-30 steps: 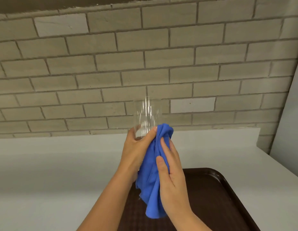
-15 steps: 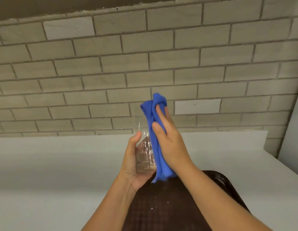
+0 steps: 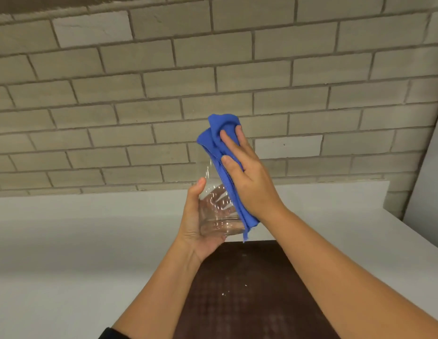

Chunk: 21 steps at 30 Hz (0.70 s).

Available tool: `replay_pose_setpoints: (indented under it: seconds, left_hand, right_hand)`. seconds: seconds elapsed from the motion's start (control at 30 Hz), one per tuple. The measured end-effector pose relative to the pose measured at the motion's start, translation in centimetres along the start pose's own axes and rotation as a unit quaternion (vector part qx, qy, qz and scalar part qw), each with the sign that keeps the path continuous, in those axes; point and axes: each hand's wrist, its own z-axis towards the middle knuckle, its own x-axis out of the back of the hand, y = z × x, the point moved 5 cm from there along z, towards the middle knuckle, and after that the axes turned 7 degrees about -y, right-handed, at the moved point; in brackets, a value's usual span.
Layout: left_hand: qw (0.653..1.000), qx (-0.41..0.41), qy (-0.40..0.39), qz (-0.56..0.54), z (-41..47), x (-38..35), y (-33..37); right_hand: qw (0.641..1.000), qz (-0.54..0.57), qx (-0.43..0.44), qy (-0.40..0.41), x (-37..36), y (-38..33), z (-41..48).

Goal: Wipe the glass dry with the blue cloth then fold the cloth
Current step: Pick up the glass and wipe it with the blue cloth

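Observation:
A clear drinking glass (image 3: 216,214) is held up in front of the brick wall, upright and slightly tilted. My left hand (image 3: 194,226) grips its lower part, thumb on the near left side, palm under the base. The blue cloth (image 3: 220,140) drapes over the glass's right side and rim, bunched at the top. My right hand (image 3: 245,174) lies flat against the cloth, fingers stretched up, pressing it to the glass. The cloth hides the rim and the far side of the glass.
A dark brown tray (image 3: 252,289) lies on the white counter (image 3: 78,253) below my arms, with a few small drops on it. The brick wall (image 3: 139,94) stands behind the counter. A pale panel (image 3: 430,179) borders the right side.
One second ago the cloth hung below the glass's base under my right hand. The cloth and right hand have moved up along the glass's right side to its rim; the glass sits lower.

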Motion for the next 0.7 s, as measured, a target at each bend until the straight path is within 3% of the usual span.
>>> replay_pose_setpoints:
  seconds: [0.17,0.27,0.4,0.47,0.57,0.7]
  left_hand:
    - [0.996,-0.019,-0.058,-0.071,-0.8,-0.4,-0.2]
    - [0.987,-0.003,-0.098,-0.125,-1.2,-1.2,-1.0]
    - [0.999,0.004,-0.031,-0.035,-0.4,-1.1,-1.4]
    - [1.0,-0.001,-0.011,0.005,-0.3,-1.3,-1.0]
    - [0.995,-0.042,0.022,0.083,-0.4,-1.3,0.2]
    - [0.963,-0.094,0.075,0.241,-0.2,-1.0,1.5]
  right_hand:
    - [0.992,-0.084,0.089,-0.017,-3.2,-0.4,-7.0]
    - [0.988,-0.114,0.095,-0.033,-3.0,-0.2,-7.6]
    - [0.999,0.037,-0.007,0.025,0.2,0.2,-2.8]
    - [0.986,0.134,-0.083,0.063,1.1,1.2,-1.6]
    - [0.928,0.295,-0.202,0.103,-0.3,3.9,-3.9]
    - [0.791,0.51,-0.309,0.133,-4.3,5.6,-8.7]
